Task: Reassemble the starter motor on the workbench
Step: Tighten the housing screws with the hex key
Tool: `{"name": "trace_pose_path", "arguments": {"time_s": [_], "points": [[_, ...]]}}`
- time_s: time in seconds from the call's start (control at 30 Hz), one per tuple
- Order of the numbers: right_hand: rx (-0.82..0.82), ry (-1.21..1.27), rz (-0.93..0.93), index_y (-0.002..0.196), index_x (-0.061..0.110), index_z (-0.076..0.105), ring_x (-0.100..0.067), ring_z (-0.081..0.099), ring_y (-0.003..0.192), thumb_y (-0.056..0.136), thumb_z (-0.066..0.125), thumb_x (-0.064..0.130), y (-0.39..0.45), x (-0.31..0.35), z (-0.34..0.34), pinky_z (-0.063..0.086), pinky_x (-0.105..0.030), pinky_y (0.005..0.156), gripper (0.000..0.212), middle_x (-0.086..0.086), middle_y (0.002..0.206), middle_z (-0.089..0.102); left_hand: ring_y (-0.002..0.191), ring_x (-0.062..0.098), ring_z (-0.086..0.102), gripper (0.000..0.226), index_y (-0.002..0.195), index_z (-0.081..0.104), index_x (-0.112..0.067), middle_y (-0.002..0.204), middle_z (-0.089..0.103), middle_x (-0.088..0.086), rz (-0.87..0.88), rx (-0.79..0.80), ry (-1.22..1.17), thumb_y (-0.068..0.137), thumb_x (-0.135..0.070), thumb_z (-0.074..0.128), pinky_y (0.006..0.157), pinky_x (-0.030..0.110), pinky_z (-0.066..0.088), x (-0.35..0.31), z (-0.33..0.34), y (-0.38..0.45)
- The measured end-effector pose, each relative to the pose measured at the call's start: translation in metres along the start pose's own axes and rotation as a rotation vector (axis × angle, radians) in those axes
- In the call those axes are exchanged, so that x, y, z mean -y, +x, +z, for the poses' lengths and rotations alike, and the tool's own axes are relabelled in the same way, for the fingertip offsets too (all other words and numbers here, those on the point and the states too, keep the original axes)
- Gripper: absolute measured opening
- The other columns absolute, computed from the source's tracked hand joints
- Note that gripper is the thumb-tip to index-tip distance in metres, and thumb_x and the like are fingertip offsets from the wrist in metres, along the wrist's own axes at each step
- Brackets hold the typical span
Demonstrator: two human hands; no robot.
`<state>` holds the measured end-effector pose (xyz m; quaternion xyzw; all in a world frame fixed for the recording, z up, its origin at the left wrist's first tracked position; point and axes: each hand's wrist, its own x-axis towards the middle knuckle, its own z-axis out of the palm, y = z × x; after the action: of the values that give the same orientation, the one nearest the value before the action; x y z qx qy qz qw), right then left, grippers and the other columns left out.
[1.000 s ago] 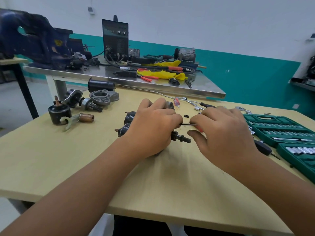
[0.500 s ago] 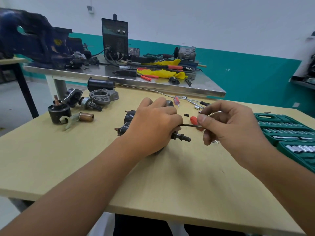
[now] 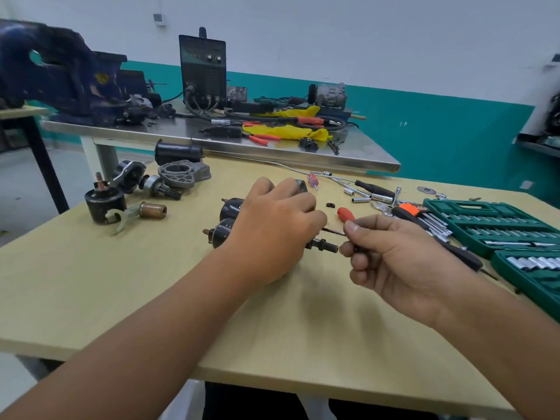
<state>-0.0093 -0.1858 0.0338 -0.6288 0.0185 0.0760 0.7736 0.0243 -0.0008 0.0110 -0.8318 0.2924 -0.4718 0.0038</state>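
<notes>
The right hand (image 3: 403, 259) has lifted off the bench and rolled palm-up, drawing back a little from where it sat a second ago, its thumb and fingers pinching a thin dark rod (image 3: 333, 232) that runs into the motor body (image 3: 225, 230). The left hand (image 3: 272, 234) hasn't budged, wrapped over that body in the middle of the wooden bench (image 3: 151, 298), its shaft (image 3: 322, 246) poking out to the right. Looks like a long through-bolt being fed in, so still early. The body is black, glossy, round. Far left lie a ribbed grey cast housing (image 3: 183, 174), a dull copper sleeve (image 3: 153, 210) and a black cylinder (image 3: 104, 204). A red-handled screwdriver (image 3: 345, 214) lies just beyond.
</notes>
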Motion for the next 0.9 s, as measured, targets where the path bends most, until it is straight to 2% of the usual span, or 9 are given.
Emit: {"name": "trace_pose_path", "arguments": {"time_s": [0.07, 0.17, 0.23, 0.37, 0.5, 0.6, 0.77, 0.83, 0.9], "points": [[0.014, -0.129, -0.054, 0.091, 0.002, 0.066, -0.019, 0.060, 0.047, 0.087, 0.073, 0.012, -0.005, -0.002, -0.002, 0.053, -0.030, 0.045, 0.012, -0.018, 0.074, 0.070, 0.069, 0.026, 0.054, 0.018, 0.071, 0.073, -0.017, 0.067, 0.062, 0.000, -0.004, 0.011, 0.017, 0.070, -0.003, 0.084, 0.066, 0.035, 0.030, -0.005, -0.001, -0.002], [-0.083, -0.755, -0.495, 0.083, 0.015, 0.074, -0.009, 0.071, 0.065, 0.085, 0.077, 0.015, -0.012, -0.006, -0.012, 0.056, -0.027, 0.073, 0.004, 0.000, 0.068, 0.075, 0.069, 0.027, 0.055, 0.021, 0.069, 0.071, -0.017, 0.064, 0.059, -0.001, -0.088, 0.049, 0.046, 0.064, -0.004, 0.087, 0.067, 0.035, 0.029, -0.014, -0.004, -0.004], [-0.096, -0.945, -0.718, 0.083, 0.021, 0.074, -0.006, 0.072, 0.062, 0.088, 0.073, 0.009, -0.013, -0.009, -0.013, 0.054, -0.021, 0.077, 0.013, 0.008, 0.061, 0.073, 0.070, 0.027, 0.055, 0.020, 0.067, 0.071, -0.017, 0.063, 0.059, -0.002, -0.165, 0.034, 0.066, 0.063, -0.004, 0.086, 0.066, 0.034, 0.029, -0.021, -0.006, -0.006], [-0.070, -0.369, -0.354, 0.093, 0.006, 0.070, -0.026, 0.070, 0.049, 0.092, 0.065, -0.005, -0.010, -0.006, 0.000, 0.057, -0.026, 0.051, 0.012, -0.016, 0.064, 0.071, 0.072, 0.030, 0.057, 0.016, 0.081, 0.074, -0.013, 0.080, 0.065, 0.006, -0.361, -0.043, -0.034, 0.071, -0.002, 0.080, 0.062, 0.039, 0.043, -0.042, -0.004, -0.014], [-0.065, 0.144, 0.043, 0.099, 0.003, 0.063, -0.012, 0.062, 0.043, 0.093, 0.062, -0.001, 0.003, 0.003, -0.002, 0.053, -0.023, 0.043, 0.007, -0.010, 0.059, 0.065, 0.055, 0.033, 0.059, 0.022, 0.077, 0.071, -0.011, 0.070, 0.059, 0.006, -0.536, 0.008, -0.207, 0.068, -0.005, 0.090, 0.044, 0.033, 0.045, -0.063, 0.003, -0.014], [-0.025, 0.002, 0.070, 0.096, 0.003, 0.065, -0.015, 0.063, 0.046, 0.095, 0.065, 0.008, 0.002, 0.000, -0.007, 0.054, -0.026, 0.043, 0.005, -0.013, 0.064, 0.067, 0.047, 0.030, 0.053, 0.031, 0.066, 0.064, -0.009, 0.063, 0.054, 0.006, -0.488, 0.023, -0.195, 0.058, 0.005, 0.090, 0.043, 0.026, 0.028, -0.066, 0.005, -0.010], [-0.126, -1.028, -0.759, 0.076, 0.022, 0.073, -0.005, 0.064, 0.054, 0.084, 0.076, 0.022, -0.001, -0.010, -0.019, 0.051, -0.015, 0.062, 0.008, 0.002, 0.057, 0.065, 0.051, 0.029, 0.050, 0.026, 0.063, 0.062, -0.006, 0.062, 0.050, 0.010, -0.376, -0.014, -0.170, 0.060, 0.010, 0.083, 0.045, 0.030, 0.035, -0.058, 0.005, -0.010], [-0.074, -0.914, -0.666, 0.086, 0.027, 0.069, -0.013, 0.066, 0.047, 0.087, 0.074, 0.010, 0.000, -0.014, -0.014, 0.055, -0.022, 0.051, 0.017, -0.001, 0.058, 0.066, 0.058, 0.030, 0.053, 0.019, 0.070, 0.069, -0.006, 0.066, 0.054, 0.009, -0.352, -0.010, -0.140, 0.069, 0.001, 0.086, 0.049, 0.035, 0.043, -0.058, 0.003, -0.012], [-0.026, -0.617, -0.385, 0.090, 0.019, 0.067, -0.024, 0.064, 0.042, 0.090, 0.069, 0.000, 0.003, -0.014, -0.008, 0.053, -0.029, 0.041, 0.020, -0.009, 0.060, 0.067, 0.070, 0.029, 0.059, 0.014, 0.084, 0.077, -0.010, 0.077, 0.064, 0.006, -0.338, -0.017, -0.142, 0.078, -0.017, 0.086, 0.059, 0.039, 0.045, -0.045, -0.003, -0.020]]}}
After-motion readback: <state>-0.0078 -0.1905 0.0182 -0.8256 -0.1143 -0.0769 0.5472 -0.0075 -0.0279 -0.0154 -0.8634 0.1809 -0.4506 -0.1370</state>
